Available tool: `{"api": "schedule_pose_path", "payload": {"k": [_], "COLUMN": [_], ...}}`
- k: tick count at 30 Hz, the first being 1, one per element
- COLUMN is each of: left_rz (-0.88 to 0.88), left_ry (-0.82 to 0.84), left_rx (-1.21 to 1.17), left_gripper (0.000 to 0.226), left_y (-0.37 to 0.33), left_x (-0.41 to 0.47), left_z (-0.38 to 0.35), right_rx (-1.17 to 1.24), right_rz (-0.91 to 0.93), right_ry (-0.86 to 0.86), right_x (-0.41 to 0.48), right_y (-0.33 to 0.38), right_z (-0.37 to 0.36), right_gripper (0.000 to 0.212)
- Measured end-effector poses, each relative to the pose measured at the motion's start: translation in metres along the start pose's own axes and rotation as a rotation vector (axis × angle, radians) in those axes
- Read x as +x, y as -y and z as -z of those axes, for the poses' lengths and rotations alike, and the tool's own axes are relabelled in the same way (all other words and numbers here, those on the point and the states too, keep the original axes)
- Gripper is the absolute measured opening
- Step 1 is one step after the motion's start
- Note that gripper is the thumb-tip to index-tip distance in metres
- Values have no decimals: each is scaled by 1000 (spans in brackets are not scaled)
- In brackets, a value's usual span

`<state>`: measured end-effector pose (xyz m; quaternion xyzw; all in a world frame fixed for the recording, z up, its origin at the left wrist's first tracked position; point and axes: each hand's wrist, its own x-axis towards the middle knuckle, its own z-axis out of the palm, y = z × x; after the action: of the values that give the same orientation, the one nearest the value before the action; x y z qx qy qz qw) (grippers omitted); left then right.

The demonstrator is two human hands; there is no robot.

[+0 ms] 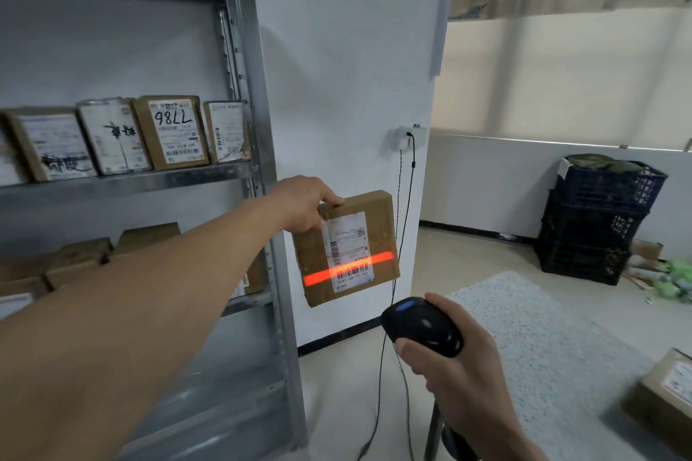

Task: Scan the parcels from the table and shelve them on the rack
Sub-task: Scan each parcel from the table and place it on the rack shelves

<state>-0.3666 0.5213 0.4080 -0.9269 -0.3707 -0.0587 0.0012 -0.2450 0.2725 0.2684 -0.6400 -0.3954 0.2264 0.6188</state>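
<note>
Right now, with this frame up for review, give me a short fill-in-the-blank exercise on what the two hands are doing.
1. The right hand grips a black handheld ____.
2. Its red line crosses the ____ printed on the label of the parcel that the left hand holds.
3. Other parcels stand upright on a shelf of the metal ____.
Missing words: scanner; barcode; rack.

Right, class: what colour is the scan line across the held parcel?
Orange-red; the scan line crosses the label on the parcel. Head view.
</note>
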Motion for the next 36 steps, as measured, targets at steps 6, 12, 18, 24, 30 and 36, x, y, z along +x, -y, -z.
{"api": "schedule_pose_path", "payload": {"k": [6,12,18,24,30,36], "left_rz": [46,85,129,157,166,176], "left_ry": [-2,-8,-16,-9,-1,-32], "left_rx": [-26,12,-11,0,-9,-84], "left_gripper": [55,57,57,57,57,58], "left_y": [9,18,27,34,31,31], "left_x": [-12,-22,-30,-34,-35,-39], "left_z": [1,0,-2,-3,-3,-3], "right_rx": [3,6,14,22,25,14], "right_rz": [-21,-29,-48,-65,-68,-10], "right_ry": [39,69,96,96,100,72], "right_x": [-2,-6,-9,-10,-10,-12], "right_y": [1,-1,2,1,1,2], "right_z": [-4,-9,-11,-12,-7,-3], "right_gripper": [76,76,75,75,70,72]}}
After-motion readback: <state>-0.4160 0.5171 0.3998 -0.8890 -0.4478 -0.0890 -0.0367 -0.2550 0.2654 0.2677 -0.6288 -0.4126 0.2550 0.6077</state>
